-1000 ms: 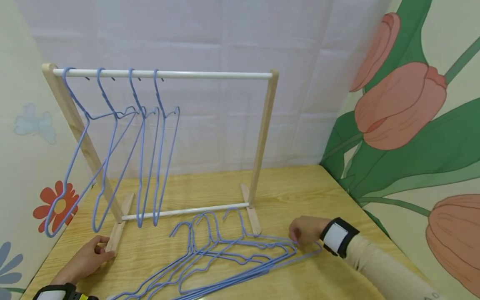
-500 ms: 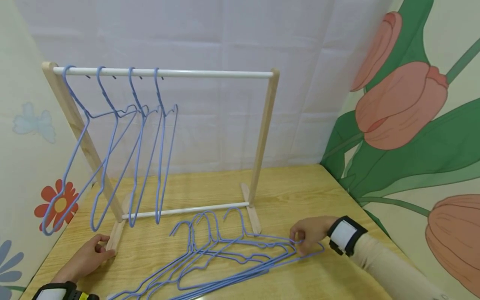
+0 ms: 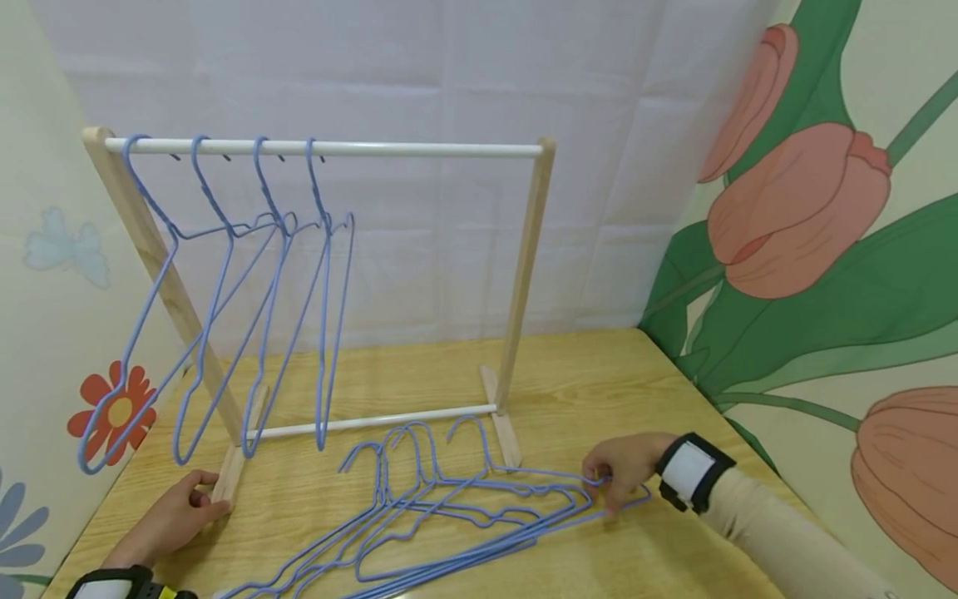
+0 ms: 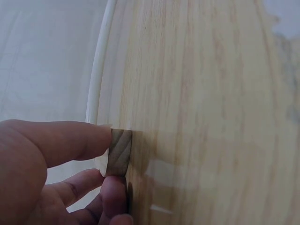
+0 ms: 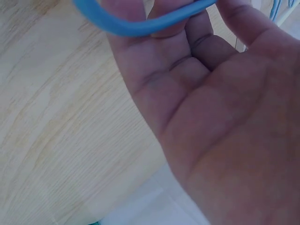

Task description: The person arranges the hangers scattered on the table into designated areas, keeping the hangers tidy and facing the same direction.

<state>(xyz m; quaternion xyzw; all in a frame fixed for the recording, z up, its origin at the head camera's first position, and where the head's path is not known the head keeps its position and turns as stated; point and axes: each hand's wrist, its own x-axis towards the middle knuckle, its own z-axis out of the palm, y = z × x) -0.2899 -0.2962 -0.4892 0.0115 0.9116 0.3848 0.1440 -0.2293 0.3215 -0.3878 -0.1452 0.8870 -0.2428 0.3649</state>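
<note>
In the head view my left hand (image 3: 168, 520) pinches the front end of the rack's left wooden foot (image 3: 230, 478). The left wrist view has thumb and fingers at either side of the squared wooden end (image 4: 120, 152). At the right, my right hand (image 3: 623, 467) grips the narrow end of a blue wire hanger (image 3: 540, 473), the rightmost of several lying overlapped on the table. Up close, the blue wire (image 5: 124, 28) crosses my curled fingers (image 5: 164, 61). The rest of the pile (image 3: 449, 561) lies to the left of this hand.
A rack with a white top rail (image 3: 427, 150) stands behind the pile, several blue hangers (image 3: 323, 333) hooked along its left half. Its right wooden foot (image 3: 506, 439) sits just behind the loose hooks. Flower-printed walls (image 3: 801, 216) border the wooden table (image 3: 591, 374).
My right hand has shifted slightly right, its fingers now round the hanger's end, which has slid a little right too. The hung hangers sway. My left hand stays at the foot.
</note>
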